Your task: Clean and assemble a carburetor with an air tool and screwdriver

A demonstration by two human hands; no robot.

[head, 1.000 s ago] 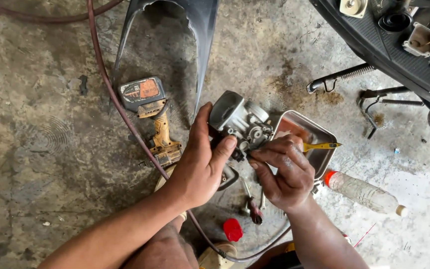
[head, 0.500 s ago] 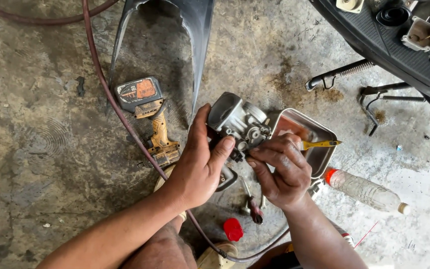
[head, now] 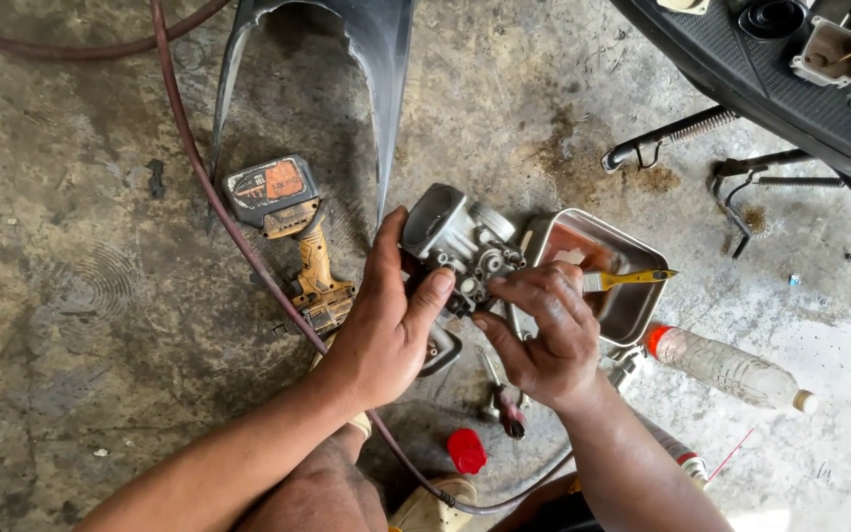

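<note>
You worked over a stained, cracked concrete floor [head: 71,296], dark oil patches at left, paler and sunlit at lower right. A reddish hose [head: 211,197] snaked across it (daylight, no walls in view). Rust-brown smear [head: 657,179] near top centre.

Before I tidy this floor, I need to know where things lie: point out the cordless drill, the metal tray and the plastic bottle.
cordless drill [head: 319,271]: head view, on its yellow handle.
metal tray [head: 634,307]: head view, on its right inner wall.
plastic bottle [head: 726,366]: head view, on the middle of its clear body.
</note>
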